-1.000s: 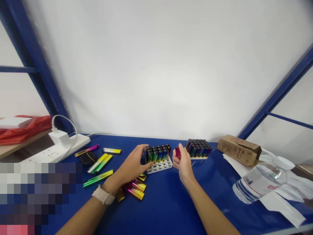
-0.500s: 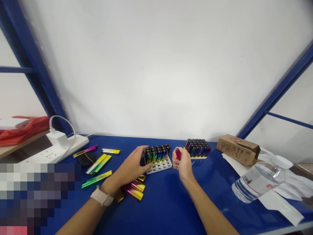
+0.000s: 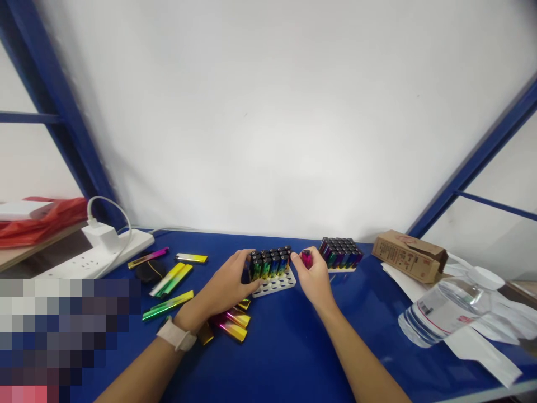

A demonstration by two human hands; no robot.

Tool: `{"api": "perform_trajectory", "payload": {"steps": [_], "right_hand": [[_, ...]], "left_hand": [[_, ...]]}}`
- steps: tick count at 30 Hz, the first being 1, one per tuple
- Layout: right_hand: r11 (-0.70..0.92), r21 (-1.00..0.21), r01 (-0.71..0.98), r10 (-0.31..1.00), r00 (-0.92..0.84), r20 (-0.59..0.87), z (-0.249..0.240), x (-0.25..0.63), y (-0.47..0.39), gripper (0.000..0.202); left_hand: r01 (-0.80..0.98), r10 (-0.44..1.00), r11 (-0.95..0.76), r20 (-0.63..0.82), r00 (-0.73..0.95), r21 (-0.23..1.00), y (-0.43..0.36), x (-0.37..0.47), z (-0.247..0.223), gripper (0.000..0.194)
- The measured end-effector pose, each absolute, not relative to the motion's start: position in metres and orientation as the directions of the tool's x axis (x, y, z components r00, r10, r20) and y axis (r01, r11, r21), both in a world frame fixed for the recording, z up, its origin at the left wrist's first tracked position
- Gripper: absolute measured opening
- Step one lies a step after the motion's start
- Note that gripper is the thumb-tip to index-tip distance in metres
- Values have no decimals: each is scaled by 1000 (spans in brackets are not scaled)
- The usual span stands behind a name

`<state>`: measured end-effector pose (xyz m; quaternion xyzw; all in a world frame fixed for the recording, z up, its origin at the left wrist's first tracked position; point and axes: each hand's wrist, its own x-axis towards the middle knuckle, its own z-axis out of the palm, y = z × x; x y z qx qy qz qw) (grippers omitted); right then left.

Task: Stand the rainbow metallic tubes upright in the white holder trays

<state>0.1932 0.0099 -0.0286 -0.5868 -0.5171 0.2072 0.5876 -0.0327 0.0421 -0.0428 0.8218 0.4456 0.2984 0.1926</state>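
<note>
A white perforated rack point(image 3: 272, 287) stands in the middle of the blue table. Several small black-topped tubes point(image 3: 271, 266), shiny green, yellow and blue, stand upright in its back rows. My left hand point(image 3: 230, 280) is closed around the rack's left end, the thumb at the front and the fingers behind. Close to the rack's right side, my right hand point(image 3: 312, 274) holds a short shiny pink-red tube point(image 3: 307, 258) between thumb and fingers. The lower part of that tube is hidden in the hand.
A second rack of dark tubes point(image 3: 340, 254) stands behind on the right. Loose shiny flat cases point(image 3: 171, 280) lie at left. A power strip point(image 3: 138, 244) is at the far left. A cardboard box point(image 3: 409, 257) and water bottle point(image 3: 444, 308) occupy the right.
My right hand has turned and shifted slightly left towards the rack, its thumb now reaching the rack's right side. The left hand keeps its place on the rack.
</note>
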Motion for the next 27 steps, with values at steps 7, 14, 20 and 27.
{"api": "perform_trajectory", "payload": {"steps": [7,14,20,27], "right_hand": [[158,-709,687,842,282,461,-28,202,8,42],[132,-743,656,898,238,369,-35,203,14,49],[78,-837,541,918,289,273,-39,197,15,45],[68,-881,467,964,197,179,-34,201,13,34]], "left_hand": [[628,845,-534,330,420,566,43,-34,-44,65],[637,839,-544,342,423,547,44,-35,-43,64],[779,852,-496,389,350,385,52,-45,-44,78],[864,918,-391,200,342,318,58,-55,-50,106]]}}
